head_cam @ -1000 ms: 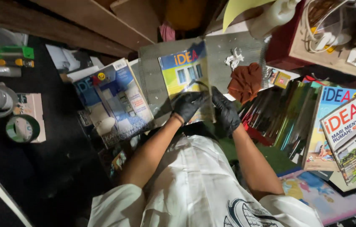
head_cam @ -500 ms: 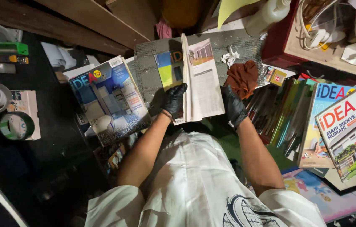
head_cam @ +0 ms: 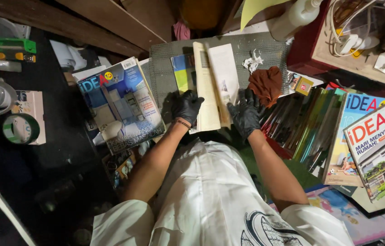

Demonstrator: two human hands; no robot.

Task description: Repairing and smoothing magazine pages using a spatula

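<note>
Magazine [head_cam: 210, 86] lies at upper centre of the frame on the grey mat [head_cam: 165, 68]. It was closed a second ago; now it is open, with pages fanned upright. Left hand [head_cam: 187, 105], gloved black, presses flat on the left page. Right hand [head_cam: 245, 114] grips the lower right edge of the stack, apparently turning pages; the fingers are partly hidden. Brown rag [head_cam: 265, 84] and the second magazine [head_cam: 122, 105] at left have not moved.
</note>
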